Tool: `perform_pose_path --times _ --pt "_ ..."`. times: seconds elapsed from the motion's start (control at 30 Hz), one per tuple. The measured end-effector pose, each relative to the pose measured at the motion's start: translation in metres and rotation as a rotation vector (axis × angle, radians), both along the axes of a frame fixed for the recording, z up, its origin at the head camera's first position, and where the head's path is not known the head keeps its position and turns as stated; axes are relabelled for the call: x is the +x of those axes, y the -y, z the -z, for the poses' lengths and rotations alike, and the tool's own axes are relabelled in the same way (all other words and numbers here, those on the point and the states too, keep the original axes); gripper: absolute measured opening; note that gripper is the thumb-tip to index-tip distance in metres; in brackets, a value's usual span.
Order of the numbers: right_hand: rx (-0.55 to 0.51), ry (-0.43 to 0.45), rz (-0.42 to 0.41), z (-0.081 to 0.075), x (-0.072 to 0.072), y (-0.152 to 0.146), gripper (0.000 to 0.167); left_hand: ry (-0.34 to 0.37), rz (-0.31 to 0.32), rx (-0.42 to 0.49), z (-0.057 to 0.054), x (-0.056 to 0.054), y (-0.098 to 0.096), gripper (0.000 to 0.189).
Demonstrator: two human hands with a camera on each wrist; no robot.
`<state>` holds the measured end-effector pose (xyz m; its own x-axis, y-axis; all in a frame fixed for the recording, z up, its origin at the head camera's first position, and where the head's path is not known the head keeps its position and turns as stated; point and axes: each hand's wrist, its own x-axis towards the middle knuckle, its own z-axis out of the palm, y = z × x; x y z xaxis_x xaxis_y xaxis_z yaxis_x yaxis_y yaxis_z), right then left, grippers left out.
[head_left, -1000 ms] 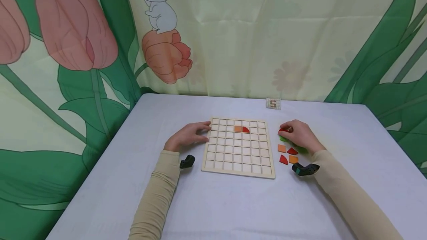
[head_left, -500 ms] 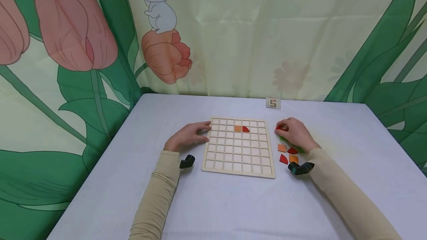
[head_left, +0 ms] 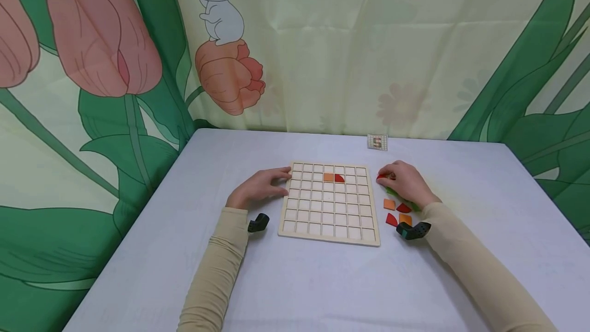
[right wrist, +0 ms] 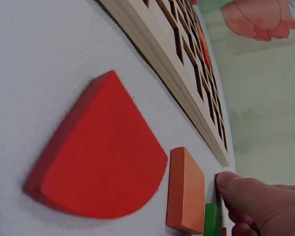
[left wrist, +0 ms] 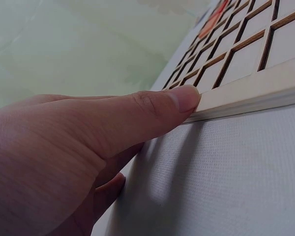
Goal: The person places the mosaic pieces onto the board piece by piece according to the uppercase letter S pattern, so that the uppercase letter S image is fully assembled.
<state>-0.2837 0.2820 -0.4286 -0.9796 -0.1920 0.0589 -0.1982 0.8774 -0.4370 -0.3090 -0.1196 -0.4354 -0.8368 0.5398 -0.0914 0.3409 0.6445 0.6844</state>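
Note:
A wooden grid board (head_left: 329, 240) lies on the table, with an orange square block (head_left: 329, 177) and a red quarter-circle block (head_left: 339, 178) set side by side in its upper cells. My left hand (head_left: 258, 186) rests against the board's left side; in the left wrist view its thumb (left wrist: 184, 98) touches the rim. Right of the board, my right hand (head_left: 406, 183) pinches a red block (head_left: 381, 176) between thumb and fingers, its shape mostly covered. Partly under that hand shows a green block (head_left: 391, 190).
Loose blocks lie nearer me: an orange square (head_left: 389, 204), a red piece (head_left: 403, 208), a red quarter circle (right wrist: 105, 157) and a yellow-orange square (head_left: 405, 219). A small patterned card (head_left: 377, 142) lies at the table's far edge, before a printed curtain (head_left: 322, 65).
My right hand has shifted slightly left toward the board, carrying the red block away from the green pieces. The left hand stays where it was.

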Motion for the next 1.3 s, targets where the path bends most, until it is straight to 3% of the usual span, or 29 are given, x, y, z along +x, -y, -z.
perform_pose_path --times 0.23,0.37,0.6,0.73,0.87,1.3 --pt "0.002 -0.012 0.011 -0.006 -0.006 0.010 0.032 -0.004 0.005 -0.005 -0.001 -0.001 0.000 0.055" --pt "-0.029 -0.050 -0.030 -0.012 -0.011 0.025 0.030 -0.005 0.006 -0.004 -0.002 0.000 0.001 0.054" --pt "-0.034 -0.080 -0.170 -0.019 -0.014 0.068 0.027 -0.005 0.002 -0.004 -0.001 -0.001 0.000 0.054" --pt "0.010 -0.147 -0.282 -0.016 -0.016 0.093 0.025 0.003 0.000 -0.002 0.000 -0.001 0.000 0.055" --pt "0.030 -0.195 -0.340 -0.011 -0.019 0.112 0.021 0.007 0.000 -0.003 0.000 -0.001 0.000 0.055" --pt "0.062 -0.180 -0.355 -0.006 -0.024 0.131 0.022 0.007 0.004 -0.022 0.000 -0.001 -0.001 0.054"
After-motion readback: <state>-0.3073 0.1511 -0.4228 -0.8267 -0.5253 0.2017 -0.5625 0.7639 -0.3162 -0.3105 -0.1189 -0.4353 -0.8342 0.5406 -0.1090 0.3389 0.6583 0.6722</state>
